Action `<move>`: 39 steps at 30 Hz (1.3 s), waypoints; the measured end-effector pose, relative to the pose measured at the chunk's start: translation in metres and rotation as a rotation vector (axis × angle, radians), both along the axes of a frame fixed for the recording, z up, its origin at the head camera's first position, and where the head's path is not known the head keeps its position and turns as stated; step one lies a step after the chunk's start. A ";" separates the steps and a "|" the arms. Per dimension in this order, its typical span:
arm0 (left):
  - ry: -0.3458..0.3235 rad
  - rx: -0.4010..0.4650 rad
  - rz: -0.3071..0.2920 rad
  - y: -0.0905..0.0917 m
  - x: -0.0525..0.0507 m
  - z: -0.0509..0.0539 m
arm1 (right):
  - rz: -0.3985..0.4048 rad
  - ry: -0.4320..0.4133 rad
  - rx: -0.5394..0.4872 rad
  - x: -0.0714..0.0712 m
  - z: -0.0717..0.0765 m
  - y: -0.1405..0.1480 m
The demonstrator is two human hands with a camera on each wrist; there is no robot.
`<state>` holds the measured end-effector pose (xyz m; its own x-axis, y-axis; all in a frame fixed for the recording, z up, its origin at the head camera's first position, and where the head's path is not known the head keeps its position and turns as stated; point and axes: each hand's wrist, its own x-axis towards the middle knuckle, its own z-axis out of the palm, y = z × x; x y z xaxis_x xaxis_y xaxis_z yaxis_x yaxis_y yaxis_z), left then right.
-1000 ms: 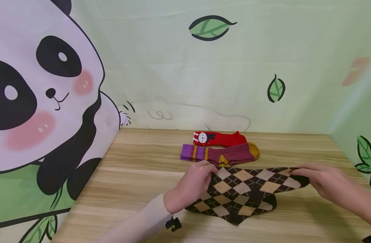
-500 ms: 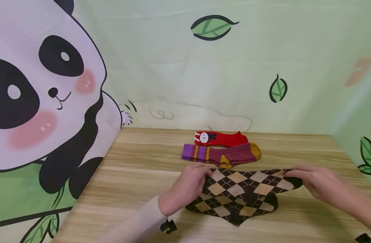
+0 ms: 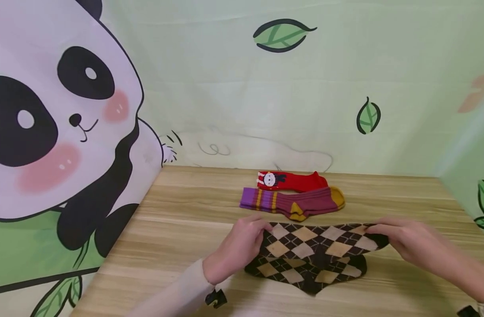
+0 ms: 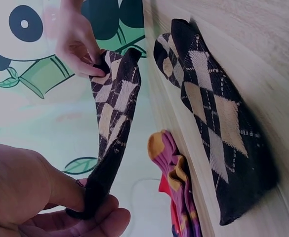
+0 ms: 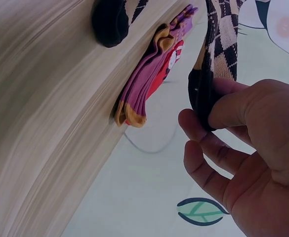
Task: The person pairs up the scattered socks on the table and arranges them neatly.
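A brown-and-beige argyle sock (image 3: 305, 240) is stretched sideways between both hands. My left hand (image 3: 242, 242) pinches its cuff end between thumb and fingers. At the other end, my right hand (image 3: 408, 237) pinches the black toe, seen close up in the right wrist view, where the other fingers of the right hand (image 5: 253, 143) are loosely bent. A matching argyle sock (image 3: 293, 273) lies flat on the table just below and nearer to me. In the left wrist view a gap shows between the held sock (image 4: 117, 94) and the lying sock (image 4: 223, 128).
Behind the hands, a purple-and-maroon pair of socks (image 3: 283, 202) with mustard toes and heels lies on the wooden table (image 3: 186, 211). Beyond it lie red socks (image 3: 301, 181) with a white animal face. A printed backdrop (image 3: 226, 88) with a panda and leaves rises behind the table.
Both hands have shifted left and slightly down with the held sock, bringing it more directly over the lying one. The head view has turned slightly left. The other socks have stayed in place.
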<state>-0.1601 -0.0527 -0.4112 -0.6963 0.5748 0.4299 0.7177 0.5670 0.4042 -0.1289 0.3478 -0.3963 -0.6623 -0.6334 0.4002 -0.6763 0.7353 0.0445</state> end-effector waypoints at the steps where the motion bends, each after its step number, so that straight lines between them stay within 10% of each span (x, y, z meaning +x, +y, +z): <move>1: 0.001 0.005 -0.001 -0.001 0.000 -0.001 | 0.005 0.003 -0.005 0.000 -0.001 -0.001; 39: -0.026 -0.025 0.046 -0.014 0.004 -0.018 | 0.063 -0.020 -0.010 -0.004 -0.017 -0.012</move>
<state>-0.1557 -0.0667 -0.4294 -0.7327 0.5524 0.3976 0.6804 0.6089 0.4078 -0.1329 0.3358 -0.4138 -0.6291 -0.6701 0.3939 -0.7218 0.6917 0.0238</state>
